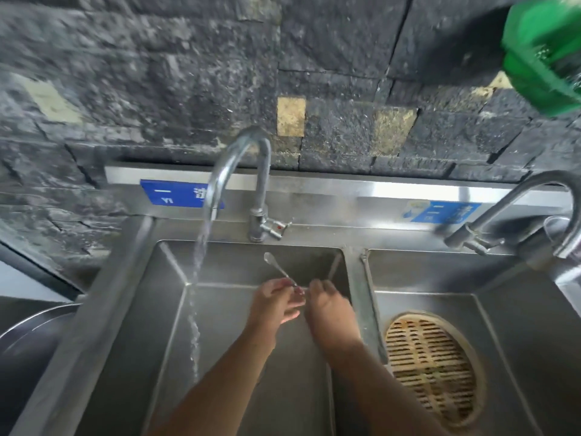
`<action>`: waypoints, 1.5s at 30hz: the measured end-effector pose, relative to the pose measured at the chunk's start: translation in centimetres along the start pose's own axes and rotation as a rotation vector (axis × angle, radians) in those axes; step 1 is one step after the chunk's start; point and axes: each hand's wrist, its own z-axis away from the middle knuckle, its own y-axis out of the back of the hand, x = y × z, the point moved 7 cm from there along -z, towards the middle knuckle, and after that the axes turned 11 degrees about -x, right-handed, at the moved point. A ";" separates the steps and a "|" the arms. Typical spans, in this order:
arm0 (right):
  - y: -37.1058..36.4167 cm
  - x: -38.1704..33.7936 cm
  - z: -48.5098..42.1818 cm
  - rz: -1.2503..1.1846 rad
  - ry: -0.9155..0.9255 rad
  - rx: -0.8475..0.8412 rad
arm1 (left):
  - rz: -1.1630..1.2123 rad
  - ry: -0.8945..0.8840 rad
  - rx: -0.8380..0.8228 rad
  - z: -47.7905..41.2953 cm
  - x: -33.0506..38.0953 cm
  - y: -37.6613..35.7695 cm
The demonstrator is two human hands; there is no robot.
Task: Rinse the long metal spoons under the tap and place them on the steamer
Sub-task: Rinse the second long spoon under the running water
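Over the left basin (163, 309) of a steel double sink, both my hands meet around a long metal spoon (276, 267). Its bowl points up and to the far left, away from me. My left hand (276, 305) pinches the handle with thumb and fingertips. My right hand (327, 313) is curled at the handle's near end, which it hides. The tap (242, 171) runs, and its stream (199, 247) falls to the left of the spoon without touching it. A round bamboo steamer (434, 369) lies in the right basin.
A steel divider (361, 294) separates the two basins. A second tap (518, 212) stands at the right, with a green object (544, 51) above it. A round metal pot rim (34, 325) shows at the left edge. A dark stone wall (188, 89) rises behind.
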 end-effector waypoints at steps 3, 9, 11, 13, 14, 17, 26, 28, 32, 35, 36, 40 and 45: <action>-2.5 -4.4 1.9 -0.135 -0.020 -0.017 | 0.102 -0.087 0.095 3.0 0.7 4.3; -7.0 -12.6 2.9 -0.289 0.024 -0.137 | -0.090 -0.181 0.263 5.4 1.6 13.0; -7.5 -13.8 2.5 -0.388 0.027 -0.199 | -0.173 -0.191 0.269 5.8 1.4 15.2; -6.9 -13.9 1.3 -0.440 0.001 -0.182 | -0.158 -0.153 0.244 6.1 0.7 16.7; -6.4 -13.7 0.6 -0.480 -0.024 -0.158 | -0.151 -0.132 0.230 6.3 0.4 17.2; -5.8 -13.8 -1.2 -0.752 -0.069 -0.167 | -0.142 -0.110 0.198 7.0 0.1 17.7; -8.0 -16.5 -3.5 -1.111 -0.006 -0.300 | -0.253 -0.134 0.234 7.8 -0.1 18.9; -8.1 -16.8 -3.5 -1.153 0.000 -0.288 | -0.228 -0.133 0.217 7.9 -0.4 18.9; -7.9 -16.8 -3.2 -1.207 -0.052 -0.220 | -0.172 -0.128 0.190 7.9 -0.9 18.6; -7.9 -17.0 -3.0 -1.196 -0.037 -0.230 | -0.176 -0.154 0.210 8.0 -0.7 18.6; -7.9 -17.1 -2.9 -1.179 -0.011 -0.237 | -0.186 -0.161 0.210 8.0 -0.6 18.5; -7.4 -16.8 -3.1 -1.155 0.036 -0.190 | -0.169 -0.173 0.200 8.0 -0.4 18.1; -7.6 -16.2 -3.8 -1.202 -0.011 -0.148 | -0.030 -0.132 0.122 8.2 -0.4 17.2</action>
